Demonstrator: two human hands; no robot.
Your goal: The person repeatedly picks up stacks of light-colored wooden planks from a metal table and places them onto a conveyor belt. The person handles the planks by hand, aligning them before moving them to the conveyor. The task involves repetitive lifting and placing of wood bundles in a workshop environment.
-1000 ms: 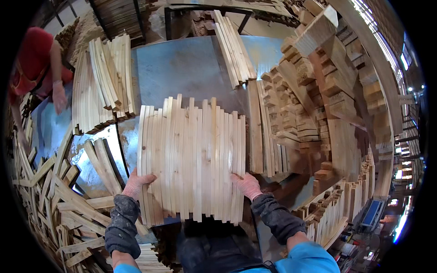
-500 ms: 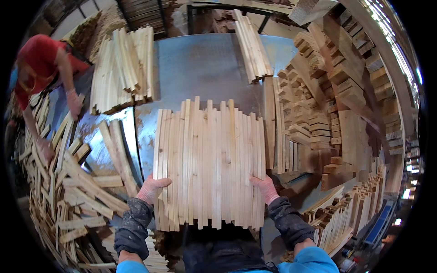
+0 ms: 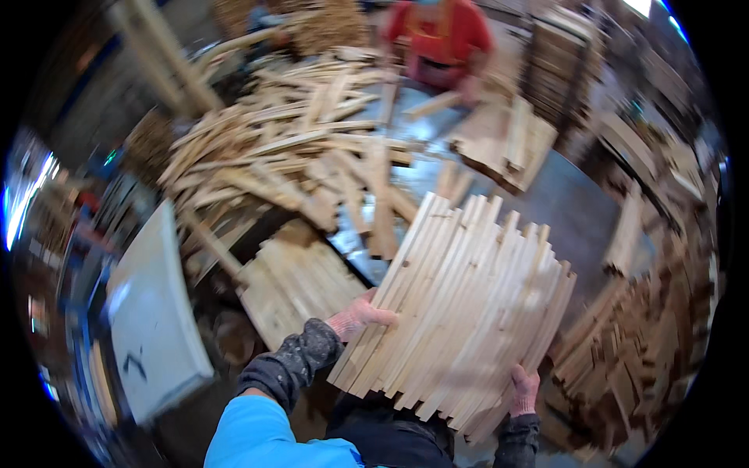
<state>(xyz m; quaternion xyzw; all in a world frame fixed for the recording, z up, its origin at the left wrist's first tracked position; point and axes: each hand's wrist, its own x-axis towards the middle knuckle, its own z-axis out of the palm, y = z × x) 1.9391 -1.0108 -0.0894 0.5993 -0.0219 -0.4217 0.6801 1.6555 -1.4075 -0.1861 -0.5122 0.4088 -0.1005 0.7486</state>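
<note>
Presumably to keep it from spreading, the left hand [image 3: 360, 314] and right hand [image 3: 525, 389] grip the wooden slat bundle [image 3: 465, 316] by opposite edges, between four and five o'clock from the view's centre. Most fingers seem hidden beneath it, and motion blur softens the jumbled strips [image 3: 290, 142] toward eleven o'clock.
</note>
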